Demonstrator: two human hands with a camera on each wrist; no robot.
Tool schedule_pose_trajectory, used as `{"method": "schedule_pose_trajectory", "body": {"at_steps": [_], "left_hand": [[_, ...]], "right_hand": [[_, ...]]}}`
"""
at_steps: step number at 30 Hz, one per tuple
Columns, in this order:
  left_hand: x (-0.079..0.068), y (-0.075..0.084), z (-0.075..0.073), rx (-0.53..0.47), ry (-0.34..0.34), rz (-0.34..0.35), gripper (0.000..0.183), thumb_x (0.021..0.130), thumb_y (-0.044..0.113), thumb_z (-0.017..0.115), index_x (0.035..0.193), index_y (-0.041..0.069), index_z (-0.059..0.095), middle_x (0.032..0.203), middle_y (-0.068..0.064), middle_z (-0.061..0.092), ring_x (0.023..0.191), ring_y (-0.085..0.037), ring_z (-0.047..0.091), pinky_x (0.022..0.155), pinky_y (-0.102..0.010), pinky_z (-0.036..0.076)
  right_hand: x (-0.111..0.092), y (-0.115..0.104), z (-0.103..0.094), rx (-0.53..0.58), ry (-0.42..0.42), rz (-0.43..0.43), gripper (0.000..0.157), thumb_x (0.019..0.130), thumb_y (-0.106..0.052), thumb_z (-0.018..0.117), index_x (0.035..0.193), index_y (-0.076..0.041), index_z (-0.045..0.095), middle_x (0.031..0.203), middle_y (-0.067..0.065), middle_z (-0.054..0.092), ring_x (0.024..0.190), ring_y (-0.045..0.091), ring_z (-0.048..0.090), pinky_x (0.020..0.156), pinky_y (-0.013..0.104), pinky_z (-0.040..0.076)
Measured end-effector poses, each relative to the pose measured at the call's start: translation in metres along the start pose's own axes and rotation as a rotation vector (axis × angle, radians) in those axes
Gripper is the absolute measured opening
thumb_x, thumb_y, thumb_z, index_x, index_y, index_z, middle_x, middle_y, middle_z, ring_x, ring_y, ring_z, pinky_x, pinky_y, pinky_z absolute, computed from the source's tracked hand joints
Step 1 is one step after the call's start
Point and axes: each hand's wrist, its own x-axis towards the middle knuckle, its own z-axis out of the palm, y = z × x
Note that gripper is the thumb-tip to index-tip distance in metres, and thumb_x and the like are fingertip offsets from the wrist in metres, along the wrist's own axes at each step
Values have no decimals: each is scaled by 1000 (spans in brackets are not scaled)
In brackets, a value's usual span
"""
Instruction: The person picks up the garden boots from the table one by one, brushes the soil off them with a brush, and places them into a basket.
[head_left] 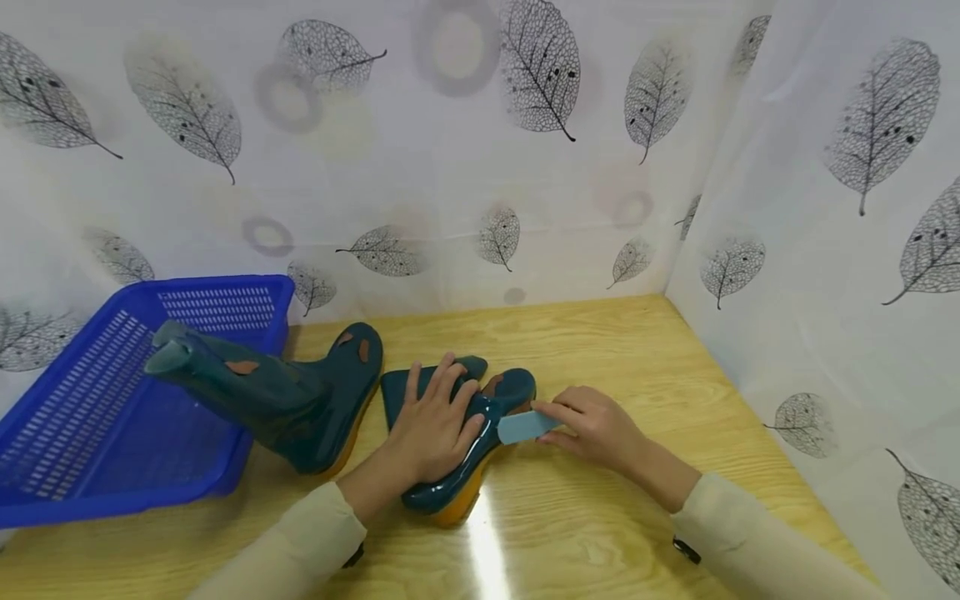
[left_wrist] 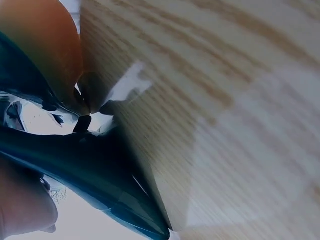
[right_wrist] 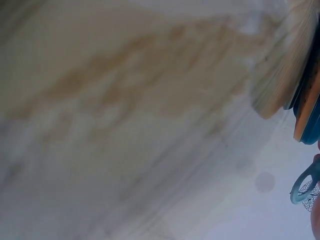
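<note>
A dark green rubber boot (head_left: 453, 479) with an orange sole lies on its side on the wooden table. My left hand (head_left: 435, 425) presses down on it, fingers spread across the shaft. Between thumb and fingers of my right hand (head_left: 596, 429) is a pale blue flat-ended tool (head_left: 522, 427). Its end lies against the boot's foot, near a brown patch (head_left: 519, 406). In the right wrist view the tool's ring-shaped handle (right_wrist: 300, 190) shows at the edge. The boot's green side (left_wrist: 85, 170) fills the left of the left wrist view.
To the left a second green boot (head_left: 292, 408), with brown patches, leans its shaft over the rim of a blue plastic basket (head_left: 232, 475). A white leaf-print curtain (head_left: 450, 167) hangs behind the table (head_left: 622, 350) and along its right side.
</note>
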Motion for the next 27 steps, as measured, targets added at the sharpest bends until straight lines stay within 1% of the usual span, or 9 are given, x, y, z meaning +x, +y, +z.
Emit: {"method": "schedule_pose_trajectory", "body": {"at_steps": [3, 6, 8, 10, 13, 15, 18, 23, 27], "left_hand": [[1, 1, 0, -15, 17, 5, 42, 98, 45, 30, 133, 23, 40, 146, -7, 26, 145, -25, 3, 111, -59, -1], [1, 2, 1, -25, 10, 11, 43, 98, 45, 30, 133, 22, 39, 146, -8, 27, 145, -26, 3, 111, -58, -1], [0, 2, 1, -31, -3, 16, 43, 98, 45, 29, 133, 21, 39, 146, -8, 26, 146, -26, 3, 113, -56, 0], [-1, 2, 2, -36, -5, 26, 43, 98, 44, 28, 133, 20, 38, 146, -8, 26, 145, -26, 4, 114, -54, 2], [-1, 2, 2, -48, 16, 47, 42, 99, 42, 30, 131, 18, 39, 145, -10, 27, 145, -28, 8, 115, -51, 7], [-1, 2, 3, -54, 32, 59, 41, 99, 41, 31, 130, 17, 40, 144, -12, 28, 144, -30, 10, 115, -50, 11], [-1, 1, 4, -70, 40, 59, 40, 99, 41, 31, 129, 17, 40, 144, -11, 28, 144, -30, 10, 114, -50, 14], [-3, 0, 4, -98, 34, 39, 39, 99, 41, 32, 130, 18, 40, 147, -9, 25, 145, -27, 7, 113, -53, 13], [-3, 0, 4, -110, 33, 36, 40, 99, 41, 31, 130, 19, 40, 151, -7, 23, 146, -25, 3, 113, -55, 9]], "right_hand": [[-3, 3, -2, -31, -9, 22, 56, 59, -31, 86, 108, -10, 70, 83, 0, 63, 69, 11, 58, 61, 24, 49], [-6, 3, -4, -39, -7, 29, 55, 59, -31, 86, 108, -9, 71, 81, 0, 62, 67, 10, 56, 59, 23, 47], [-9, 2, -4, -39, -21, 39, 55, 60, -31, 85, 108, -9, 70, 82, 0, 62, 66, 10, 56, 59, 23, 47], [-11, 1, -5, -39, -42, 56, 55, 61, -31, 84, 110, -10, 70, 82, 0, 62, 67, 10, 56, 59, 22, 47], [-13, 1, -7, -48, -64, 78, 56, 61, -31, 84, 112, -12, 69, 83, 0, 63, 68, 10, 57, 60, 23, 48], [-14, 1, -7, -55, -72, 83, 57, 61, -32, 84, 113, -12, 68, 84, 1, 63, 68, 10, 58, 61, 23, 48], [-15, 1, -9, -60, -84, 92, 57, 61, -32, 84, 113, -13, 68, 85, 1, 63, 69, 10, 58, 61, 23, 49], [-16, 2, -10, -51, -94, 104, 58, 61, -31, 84, 113, -13, 68, 86, 0, 63, 70, 10, 59, 62, 23, 49], [-16, 3, -11, -22, -54, 78, 58, 61, -29, 85, 113, -12, 68, 86, 0, 64, 70, 9, 59, 61, 22, 49]]}}
